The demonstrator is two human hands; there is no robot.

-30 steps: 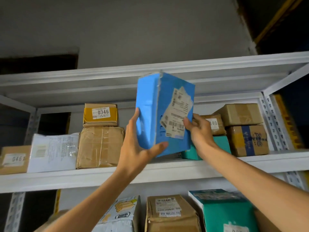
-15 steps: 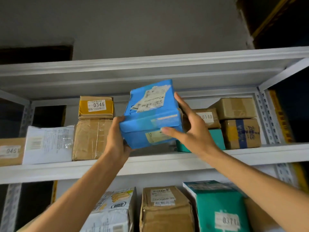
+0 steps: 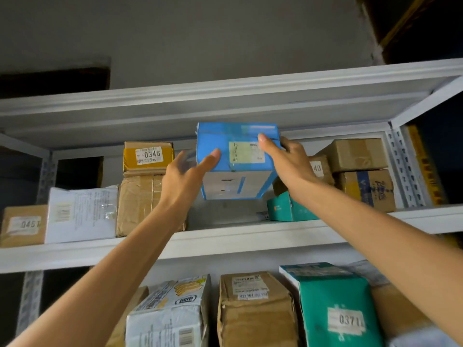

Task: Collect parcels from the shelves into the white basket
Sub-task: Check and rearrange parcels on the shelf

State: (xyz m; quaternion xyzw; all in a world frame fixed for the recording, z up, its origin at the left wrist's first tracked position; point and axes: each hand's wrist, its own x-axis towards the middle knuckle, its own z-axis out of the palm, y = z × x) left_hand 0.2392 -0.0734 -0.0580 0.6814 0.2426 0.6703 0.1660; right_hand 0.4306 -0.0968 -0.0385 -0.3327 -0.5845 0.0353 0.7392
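Hanging clear above the white shelf board [image 3: 225, 242], the blue parcel [image 3: 236, 161] sits between both hands: the right hand [image 3: 288, 164] clasps its right side with the thumb across the pale label, and the left hand [image 3: 186, 181] lies spread, thumb touching its left face. Brown boxes [image 3: 147, 159] stand just left.

A: The blue box [image 3: 236, 156] looks like smooth, faintly glossy card with a paper label.

B: The taped parcel [image 3: 139, 204] is creased brown cardboard under shiny tape; the shelf [image 3: 225, 242] is matt white painted metal.
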